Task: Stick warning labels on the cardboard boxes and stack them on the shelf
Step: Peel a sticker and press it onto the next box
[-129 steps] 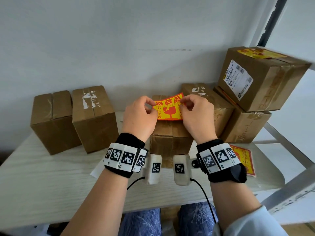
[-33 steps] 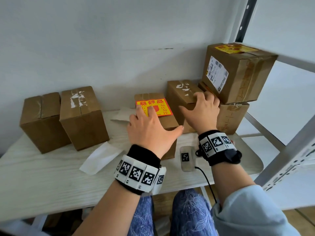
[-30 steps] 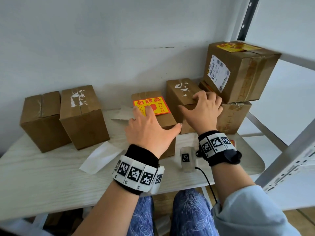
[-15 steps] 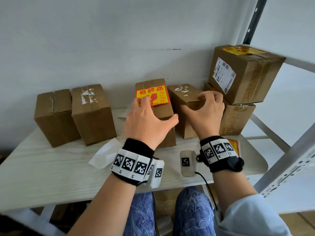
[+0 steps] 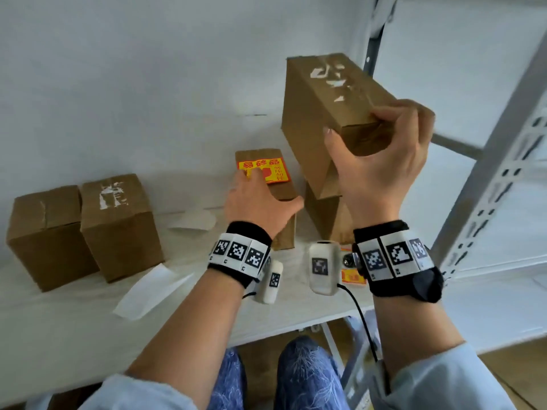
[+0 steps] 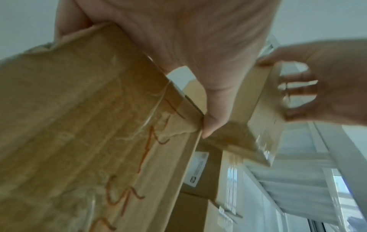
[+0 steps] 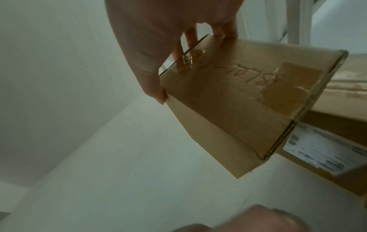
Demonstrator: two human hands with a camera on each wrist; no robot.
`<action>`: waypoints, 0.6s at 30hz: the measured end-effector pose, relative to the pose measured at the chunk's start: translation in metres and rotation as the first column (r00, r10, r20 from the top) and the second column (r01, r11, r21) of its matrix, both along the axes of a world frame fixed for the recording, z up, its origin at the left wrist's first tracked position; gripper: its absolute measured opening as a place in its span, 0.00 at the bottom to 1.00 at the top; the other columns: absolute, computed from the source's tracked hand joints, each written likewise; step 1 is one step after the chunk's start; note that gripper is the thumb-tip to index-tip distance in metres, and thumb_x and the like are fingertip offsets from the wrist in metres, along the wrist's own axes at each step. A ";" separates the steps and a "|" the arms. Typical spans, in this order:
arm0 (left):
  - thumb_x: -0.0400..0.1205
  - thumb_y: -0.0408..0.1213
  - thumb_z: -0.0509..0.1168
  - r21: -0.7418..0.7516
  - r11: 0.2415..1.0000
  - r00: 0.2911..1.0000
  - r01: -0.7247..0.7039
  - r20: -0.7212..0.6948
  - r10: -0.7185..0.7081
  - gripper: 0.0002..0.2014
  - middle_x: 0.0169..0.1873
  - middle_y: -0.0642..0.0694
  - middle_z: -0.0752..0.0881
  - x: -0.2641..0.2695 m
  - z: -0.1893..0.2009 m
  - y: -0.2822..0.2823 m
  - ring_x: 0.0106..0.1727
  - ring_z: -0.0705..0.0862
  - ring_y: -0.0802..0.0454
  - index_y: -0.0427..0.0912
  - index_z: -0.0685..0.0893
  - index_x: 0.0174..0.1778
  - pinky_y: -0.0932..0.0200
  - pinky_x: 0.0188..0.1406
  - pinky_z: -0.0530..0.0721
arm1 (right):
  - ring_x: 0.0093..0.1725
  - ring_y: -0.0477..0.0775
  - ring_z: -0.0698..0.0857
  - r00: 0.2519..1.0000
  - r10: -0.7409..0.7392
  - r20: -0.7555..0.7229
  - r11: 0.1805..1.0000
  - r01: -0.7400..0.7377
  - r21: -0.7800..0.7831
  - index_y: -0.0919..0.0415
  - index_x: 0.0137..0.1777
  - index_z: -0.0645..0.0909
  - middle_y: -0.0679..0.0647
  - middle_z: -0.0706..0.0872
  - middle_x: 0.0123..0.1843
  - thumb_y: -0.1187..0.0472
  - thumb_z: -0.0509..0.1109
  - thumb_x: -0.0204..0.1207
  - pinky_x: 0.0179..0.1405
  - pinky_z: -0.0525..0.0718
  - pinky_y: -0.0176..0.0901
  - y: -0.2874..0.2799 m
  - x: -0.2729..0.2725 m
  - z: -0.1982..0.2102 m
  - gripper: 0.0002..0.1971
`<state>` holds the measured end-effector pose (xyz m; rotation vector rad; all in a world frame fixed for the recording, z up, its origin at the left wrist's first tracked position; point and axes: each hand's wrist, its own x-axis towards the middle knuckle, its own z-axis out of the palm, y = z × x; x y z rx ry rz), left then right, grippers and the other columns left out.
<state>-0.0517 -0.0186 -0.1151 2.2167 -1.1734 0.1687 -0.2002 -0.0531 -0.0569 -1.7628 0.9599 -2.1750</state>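
Note:
My right hand (image 5: 358,128) grips a plain cardboard box (image 5: 331,93) with torn white label scraps on top and holds it tilted in the air, thumb on its near face and fingers over the top edge. The right wrist view shows the same box (image 7: 248,102) clear of the table. Lower down, my left hand (image 5: 266,199) grips the labelled box (image 5: 281,187) that stands on the table, thumb on its right side. A yellow and red warning label (image 5: 266,170) is stuck on its top. In the left wrist view the thumb (image 6: 214,109) presses that box's (image 6: 79,141) edge.
Two plain boxes (image 5: 44,232) (image 5: 118,223) stand at the table's left. White backing papers (image 5: 151,291) (image 5: 192,223) lie on the table (image 5: 74,327). Another box (image 5: 325,220) sits behind my right wrist, spare labels (image 5: 352,276) beside it. The shelf upright (image 5: 488,173) rises at right.
My right hand has lifted the plain box off the table, up and to the right. My left hand stays on the labelled box, which now carries the label held earlier.

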 end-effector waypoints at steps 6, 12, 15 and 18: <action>0.68 0.71 0.67 0.089 0.994 0.998 0.060 -0.038 -0.057 0.48 0.77 0.34 0.65 -0.017 -0.005 -0.062 0.72 0.74 0.35 0.40 0.68 0.75 0.45 0.67 0.77 | 0.56 0.54 0.81 0.999 0.025 0.020 0.999 -0.024 -0.044 0.62 0.52 0.82 0.55 0.80 0.57 0.46 0.84 0.59 0.54 0.83 0.48 -0.009 -0.013 0.016 0.27; 0.68 0.70 0.68 0.051 0.995 0.995 0.081 -0.069 -0.077 0.46 0.73 0.38 0.68 -0.024 -0.022 -0.097 0.69 0.76 0.34 0.41 0.69 0.74 0.41 0.67 0.78 | 0.55 0.53 0.82 0.998 0.055 0.009 0.997 -0.055 -0.055 0.64 0.51 0.82 0.57 0.81 0.56 0.47 0.85 0.59 0.54 0.83 0.47 -0.020 -0.012 0.009 0.27; 0.74 0.66 0.67 0.092 0.992 0.993 0.091 -0.079 -0.084 0.46 0.77 0.36 0.65 -0.028 -0.028 -0.102 0.72 0.73 0.34 0.39 0.63 0.79 0.41 0.71 0.76 | 0.54 0.52 0.82 0.998 0.056 0.014 0.998 -0.056 -0.042 0.64 0.51 0.83 0.57 0.81 0.56 0.47 0.85 0.59 0.54 0.83 0.47 -0.022 -0.011 0.004 0.27; 0.75 0.62 0.70 0.037 0.984 0.976 0.175 -0.139 -0.169 0.45 0.79 0.36 0.63 -0.025 -0.037 -0.106 0.72 0.74 0.33 0.42 0.60 0.81 0.39 0.70 0.77 | 0.54 0.52 0.82 0.999 0.054 0.004 0.998 -0.053 -0.031 0.64 0.50 0.83 0.56 0.81 0.55 0.47 0.85 0.59 0.53 0.84 0.48 -0.022 -0.009 0.000 0.27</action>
